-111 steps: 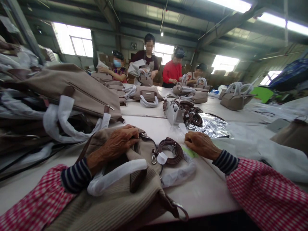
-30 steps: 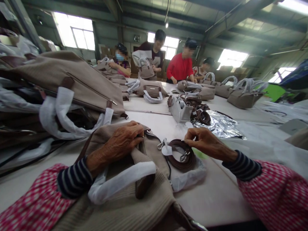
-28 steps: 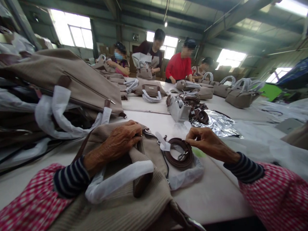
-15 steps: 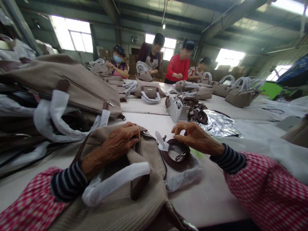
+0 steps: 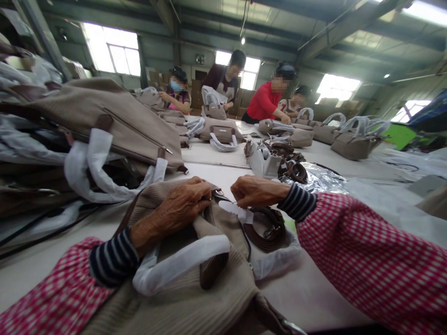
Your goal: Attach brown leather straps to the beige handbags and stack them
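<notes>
A beige handbag (image 5: 181, 288) lies in front of me on the white table (image 5: 314, 288), its handles wrapped in white paper. My left hand (image 5: 181, 207) is curled closed on the bag's top edge by a metal ring. My right hand (image 5: 256, 190) is pinched shut at the paper-wrapped clasp end of a coiled brown shoulder strap (image 5: 267, 228), right beside the ring. The strap's coil rests on the bag and a clear plastic sleeve.
A pile of beige handbags (image 5: 104, 121) rises at my left. A small grey box (image 5: 261, 163) with more brown straps and crinkled foil (image 5: 321, 181) sits ahead. Several other people work on handbags at the far end. More bags (image 5: 352, 142) stand to the right.
My right hand moved left from the strap's far side to its clasp end, close to my left hand. My left hand stayed gripping the bag.
</notes>
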{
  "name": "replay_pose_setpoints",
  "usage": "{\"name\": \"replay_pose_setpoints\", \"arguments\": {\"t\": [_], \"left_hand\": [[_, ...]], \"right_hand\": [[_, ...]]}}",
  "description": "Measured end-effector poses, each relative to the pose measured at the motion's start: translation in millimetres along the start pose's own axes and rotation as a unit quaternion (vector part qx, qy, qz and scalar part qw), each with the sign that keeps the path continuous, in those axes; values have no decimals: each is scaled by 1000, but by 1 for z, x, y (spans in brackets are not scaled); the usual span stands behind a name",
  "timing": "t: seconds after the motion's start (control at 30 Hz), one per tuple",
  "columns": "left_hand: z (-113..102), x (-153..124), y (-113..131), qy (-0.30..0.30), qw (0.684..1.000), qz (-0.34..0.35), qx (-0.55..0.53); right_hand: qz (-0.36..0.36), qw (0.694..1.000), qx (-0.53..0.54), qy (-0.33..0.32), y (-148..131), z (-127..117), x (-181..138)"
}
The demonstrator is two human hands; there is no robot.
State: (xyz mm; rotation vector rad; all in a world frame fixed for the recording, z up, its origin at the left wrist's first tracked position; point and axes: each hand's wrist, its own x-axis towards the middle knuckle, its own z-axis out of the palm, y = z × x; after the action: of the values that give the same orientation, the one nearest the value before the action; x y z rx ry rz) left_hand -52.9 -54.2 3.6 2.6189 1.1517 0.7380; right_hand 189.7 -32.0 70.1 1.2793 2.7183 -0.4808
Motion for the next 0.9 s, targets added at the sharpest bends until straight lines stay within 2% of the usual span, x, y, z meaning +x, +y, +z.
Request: {"name": "replay_pose_setpoints", "arguments": {"t": [0.1,0.2,0.3,0.37,0.43,0.57,0.6,0.73,0.9], "left_hand": [[1,0,-2,7,1000,5,0],[2,0,-2,12,1000,6,-7],[1,0,0,8,1000,-8,-17],[0,0,1,2,1000,-13,-25],[-2,0,2,-4,999,-18,-29],[-2,0,2,-13,999,-27,-27],[-2,0,2,-14,999,-27,-27],[-3,0,1,-18,999,-35,-22],[-5,0,4,-19,999,-36,-18]], "right_hand": [[33,992,38,112,2,10,-6],[102,967,116,204,12,26,-9],[103,940,226,233,26,36,-17],[89,929,261,248,35,35,-27],[88,930,264,239,42,30,-42],[87,962,221,131,51,19,-67],[88,969,197,120,52,18,-70],[82,977,136,143,62,18,-72],[63,969,193,143,80,21,-67]]}}
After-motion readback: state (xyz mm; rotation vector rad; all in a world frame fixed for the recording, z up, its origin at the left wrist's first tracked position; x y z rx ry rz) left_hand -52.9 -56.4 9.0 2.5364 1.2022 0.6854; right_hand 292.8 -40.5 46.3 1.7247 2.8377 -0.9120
